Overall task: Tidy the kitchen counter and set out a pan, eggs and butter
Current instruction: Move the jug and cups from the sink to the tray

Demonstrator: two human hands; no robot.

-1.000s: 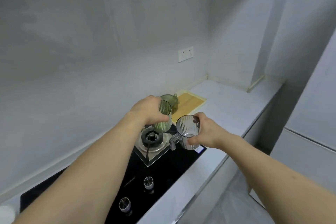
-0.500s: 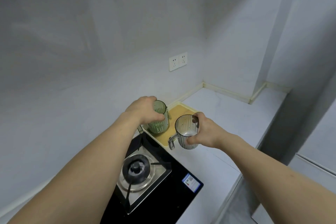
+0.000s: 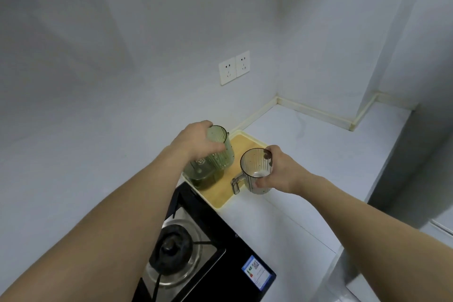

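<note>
surface (image 3: 316,154): pale grey-white stone look, smooth and matte, runs into the back corner where a cream sealing strip lines the wall joint

hob (image 3: 220,247): glossy black glass set into the surface at its near-left part, round black burner cap on a brushed steel plate, blue-white label sticker at the hob's right corner

tray (image 3: 221,192): rectangular, tan wood-look floor with a raised cream rim, sits just beyond the hob's far edge, near the back wall

green pitcher (image 3: 199,170): translucent green, rounded body, stands on the tray's left end, partly behind the green cup

left hand (image 3: 196,142): fingers curled round the green cup (image 3: 220,152) from above and the left, thumb across its front. Cup is translucent green, ribbed, dotted, tilted slightly, over the tray's left half, right against the pitcher; cannot tell if it rests on anything

right hand (image 3: 279,170): fingers wrapped round the clear mug (image 3: 255,170), index hooked over the far rim, thumb low on the wall. Mug is smoky-clear plastic or glass, vertical ribs, squared handle pointing left, mouth tipped toward the camera, held over the tray's right edge

the two vessels are near each other, not touching

double wall socket (image 3: 234,67): white, on the back wall above the tray
</note>
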